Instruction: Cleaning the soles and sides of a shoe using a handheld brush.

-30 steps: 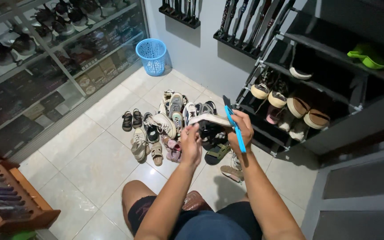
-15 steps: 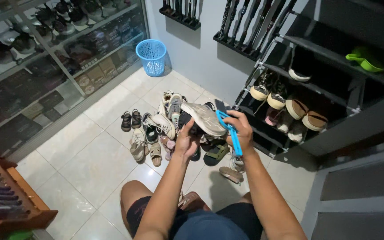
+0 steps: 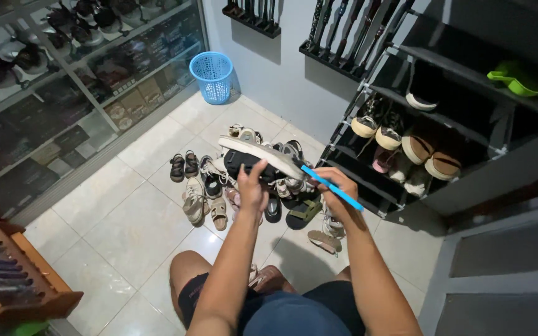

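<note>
- Sneaker (image 3: 258,155), dark with a pale sole, held up in mid-air above the shoe pile, sole turned upward and toward the camera.
- Its long axis runs from upper left down to lower right, toe end slanting toward the right hand.
- Left hand (image 3: 252,190) sits right under the shoe's middle, fingers curled up around the dark upper, a closed grip carrying the whole weight.
- Right hand (image 3: 337,186) is just beside the shoe's lower-right end, fist closed around a blue brush handle (image 3: 334,188).
- That handle angles up-left to down-right, nearly parallel to the sole, its upper tip touching or almost touching the sole's near end; the bristle head I cannot make out.
- So the left hand is the nearer one, in full contact; the right comes in from the right-hand side with the tool.
- Below both hands, the shoe pile (image 3: 219,186) spreads over the tiled floor (image 3: 126,230): sandals, trainers, slip-ons.
- Off to the right, a dark shoe rack (image 3: 468,124) with pairs on its shelves.
- Far back by the wall, a blue basket (image 3: 212,76).
</note>
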